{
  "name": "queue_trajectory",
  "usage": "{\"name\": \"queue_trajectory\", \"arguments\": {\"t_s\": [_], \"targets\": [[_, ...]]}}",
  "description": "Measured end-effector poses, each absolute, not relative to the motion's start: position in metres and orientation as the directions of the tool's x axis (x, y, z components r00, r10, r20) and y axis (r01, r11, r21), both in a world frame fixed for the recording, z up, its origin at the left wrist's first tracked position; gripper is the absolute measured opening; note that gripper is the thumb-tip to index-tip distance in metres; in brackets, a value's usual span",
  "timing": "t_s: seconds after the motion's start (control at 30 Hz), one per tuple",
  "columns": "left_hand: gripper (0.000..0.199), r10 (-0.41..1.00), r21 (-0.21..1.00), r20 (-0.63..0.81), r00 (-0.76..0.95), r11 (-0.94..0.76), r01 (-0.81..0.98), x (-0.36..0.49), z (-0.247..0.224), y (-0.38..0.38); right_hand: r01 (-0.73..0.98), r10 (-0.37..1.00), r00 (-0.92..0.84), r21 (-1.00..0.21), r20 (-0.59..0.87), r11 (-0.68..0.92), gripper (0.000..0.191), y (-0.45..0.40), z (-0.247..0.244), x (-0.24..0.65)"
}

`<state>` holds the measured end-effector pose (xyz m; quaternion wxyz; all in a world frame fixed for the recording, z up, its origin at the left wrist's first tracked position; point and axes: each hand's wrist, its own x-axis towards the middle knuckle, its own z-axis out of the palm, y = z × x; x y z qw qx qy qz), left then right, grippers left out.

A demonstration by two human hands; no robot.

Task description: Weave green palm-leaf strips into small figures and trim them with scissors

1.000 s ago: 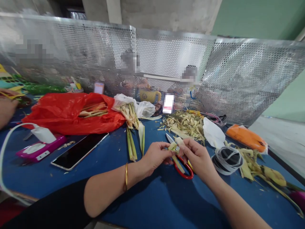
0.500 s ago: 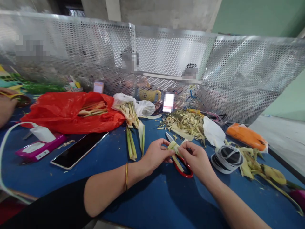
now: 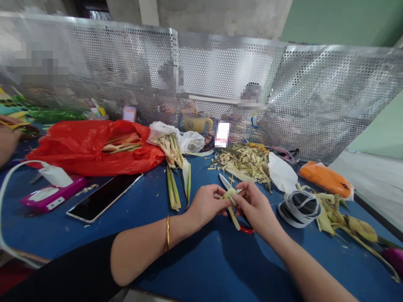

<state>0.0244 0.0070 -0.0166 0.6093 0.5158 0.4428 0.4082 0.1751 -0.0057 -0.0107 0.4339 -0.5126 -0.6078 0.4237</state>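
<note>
Between my two hands is a folded strip of pale green plant husk (image 3: 230, 193), with a tail hanging down toward me. My left hand (image 3: 210, 202) pinches its left side between thumb and fingers. From the right, my right hand (image 3: 252, 202) grips the other side, fingertips close to the left ones. Red-handled scissors (image 3: 225, 181) lie on the blue table under the husk, blades pointing away; my right hand hides most of the handles. Left of my hands, green and pale husk stalks (image 3: 174, 188) lie in a bundle.
A pile of husk shreds (image 3: 245, 161) lies beyond my hands. At right are a ribbon roll (image 3: 299, 209) and an orange packet (image 3: 326, 180). Leftward sit a phone (image 3: 105, 198), a purple power strip (image 3: 53, 196) and a red bag (image 3: 78, 147). A perforated metal screen (image 3: 220, 67) stands behind; another person's hand (image 3: 9, 140) shows far left.
My right hand has shifted slightly left and its fingers have closed in over the folded husk, covering more of the scissor handles. My left hand stays nearly in place.
</note>
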Motion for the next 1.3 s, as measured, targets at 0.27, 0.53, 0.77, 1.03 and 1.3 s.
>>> {"name": "queue_trajectory", "arguments": {"t_s": [0.27, 0.53, 0.77, 1.03, 1.3], "targets": [[0.014, 0.959, 0.997, -0.052, 0.279, 0.034, 0.069, 0.022, -0.020, 0.009, 0.214, 0.990, -0.143, -0.975, 0.019, 0.050, 0.021, -0.003, -0.010, 0.178], [0.014, 0.959, 0.993, -0.001, 0.283, -0.032, 0.111, 0.021, -0.019, 0.010, 0.138, 0.999, -0.027, -0.989, 0.040, 0.043, 0.028, -0.005, -0.005, 0.174], [0.014, 0.961, 0.992, 0.008, 0.275, -0.042, 0.119, 0.022, -0.019, 0.009, 0.119, 0.999, 0.032, -0.993, 0.031, 0.027, 0.038, -0.004, -0.007, 0.175], [0.014, 0.962, 0.988, 0.036, 0.272, -0.074, 0.132, 0.021, -0.016, 0.007, 0.005, 0.998, 0.052, -0.999, 0.036, 0.035, 0.040, -0.008, -0.003, 0.171], [0.014, 0.941, 0.977, 0.124, 0.314, -0.172, 0.128, 0.021, -0.013, 0.004, 0.088, 1.000, 0.028, -0.996, -0.004, -0.006, 0.036, -0.006, 0.003, 0.176]]}}
